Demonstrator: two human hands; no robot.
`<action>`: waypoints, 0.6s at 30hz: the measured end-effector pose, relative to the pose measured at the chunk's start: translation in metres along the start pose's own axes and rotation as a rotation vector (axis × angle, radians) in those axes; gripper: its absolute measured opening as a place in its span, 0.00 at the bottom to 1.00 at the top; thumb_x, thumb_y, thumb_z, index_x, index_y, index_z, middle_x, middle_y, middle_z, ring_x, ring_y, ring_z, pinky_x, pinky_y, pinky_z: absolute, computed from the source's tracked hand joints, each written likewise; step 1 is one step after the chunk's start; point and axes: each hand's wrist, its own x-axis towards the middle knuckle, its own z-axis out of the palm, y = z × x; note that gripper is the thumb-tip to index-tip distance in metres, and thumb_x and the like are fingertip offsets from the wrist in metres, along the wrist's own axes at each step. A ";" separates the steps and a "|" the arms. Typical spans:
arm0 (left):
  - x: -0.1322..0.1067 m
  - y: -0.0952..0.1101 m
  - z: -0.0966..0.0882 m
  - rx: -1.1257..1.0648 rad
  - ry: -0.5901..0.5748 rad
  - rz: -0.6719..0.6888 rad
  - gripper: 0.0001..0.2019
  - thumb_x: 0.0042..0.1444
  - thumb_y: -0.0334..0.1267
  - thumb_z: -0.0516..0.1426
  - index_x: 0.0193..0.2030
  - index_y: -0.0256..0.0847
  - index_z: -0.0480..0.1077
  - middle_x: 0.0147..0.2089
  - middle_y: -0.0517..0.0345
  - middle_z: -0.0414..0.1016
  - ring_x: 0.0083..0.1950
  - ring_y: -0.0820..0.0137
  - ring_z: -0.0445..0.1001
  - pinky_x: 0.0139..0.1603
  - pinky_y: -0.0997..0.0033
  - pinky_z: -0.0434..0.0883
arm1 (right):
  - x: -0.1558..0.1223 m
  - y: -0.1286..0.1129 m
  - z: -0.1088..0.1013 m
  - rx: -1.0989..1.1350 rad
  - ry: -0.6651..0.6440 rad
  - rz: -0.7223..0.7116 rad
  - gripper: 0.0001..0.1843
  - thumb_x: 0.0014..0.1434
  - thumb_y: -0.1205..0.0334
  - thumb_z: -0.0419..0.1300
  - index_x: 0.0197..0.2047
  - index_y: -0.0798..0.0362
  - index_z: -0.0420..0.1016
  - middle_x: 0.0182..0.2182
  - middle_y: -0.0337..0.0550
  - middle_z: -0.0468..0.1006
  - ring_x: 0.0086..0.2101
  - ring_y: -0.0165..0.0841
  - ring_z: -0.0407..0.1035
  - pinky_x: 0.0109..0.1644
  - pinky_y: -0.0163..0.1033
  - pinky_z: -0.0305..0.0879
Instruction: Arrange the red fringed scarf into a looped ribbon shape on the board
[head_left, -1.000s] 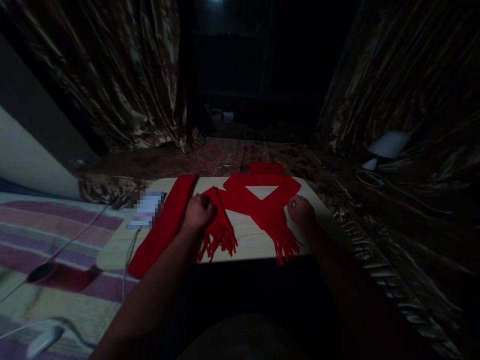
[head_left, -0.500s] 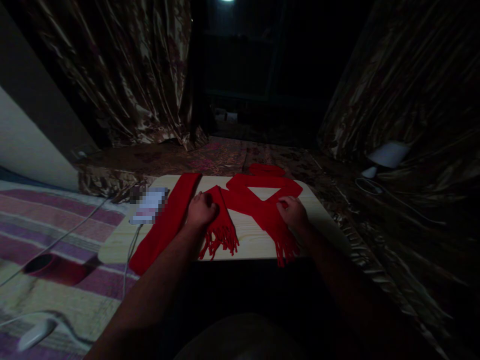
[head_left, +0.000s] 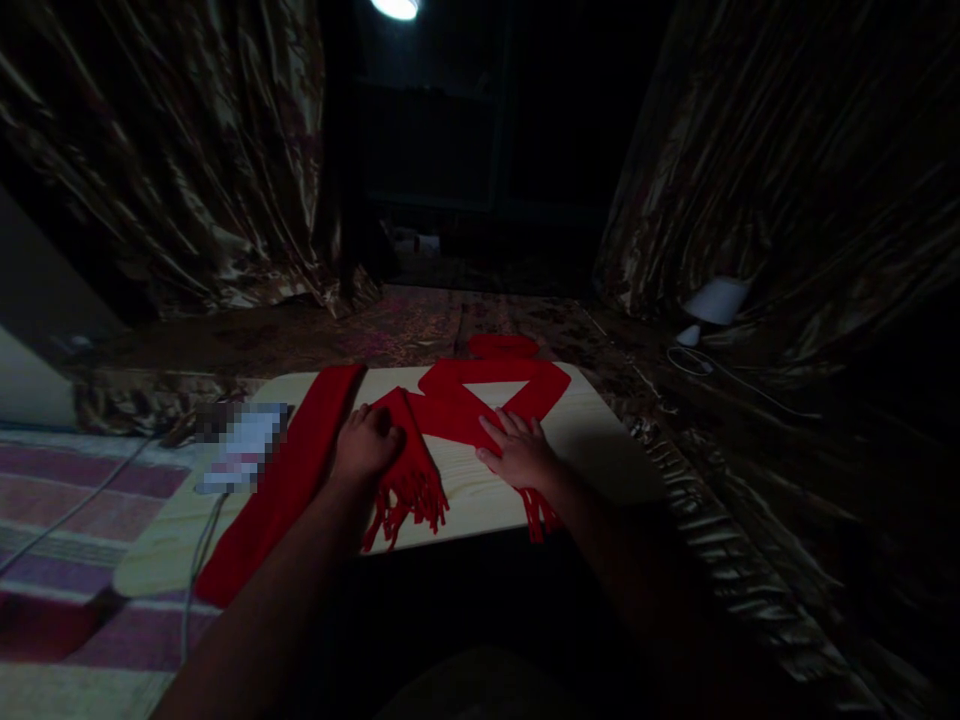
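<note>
Right hand [head_left: 521, 458]: a second ago curled beside the right edge of the fringed red scarf [head_left: 450, 418], then bent over that edge, now laid across the place where its bands cross.
Right fingers [head_left: 504, 422]: uncurled and spread apart.
Right fringe [head_left: 536, 515]: upper part now hidden behind the hand.
Counter [head_left: 615, 450]: further left in view, near edge now slanting up toward the right.
Light at top [head_left: 396, 8]: grown from a faint glow to a bright oval.
Red container [head_left: 52, 628]: now cut off by the left border.
</note>
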 end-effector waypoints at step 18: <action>-0.002 0.002 -0.011 -0.358 0.028 -0.140 0.21 0.57 0.47 0.54 0.54 0.39 0.71 0.58 0.40 0.75 0.62 0.51 0.72 0.64 0.53 0.67 | 0.027 0.104 -0.010 -0.035 0.364 0.408 0.22 0.66 0.59 0.54 0.59 0.58 0.75 0.56 0.56 0.77 0.57 0.40 0.69 0.63 0.41 0.60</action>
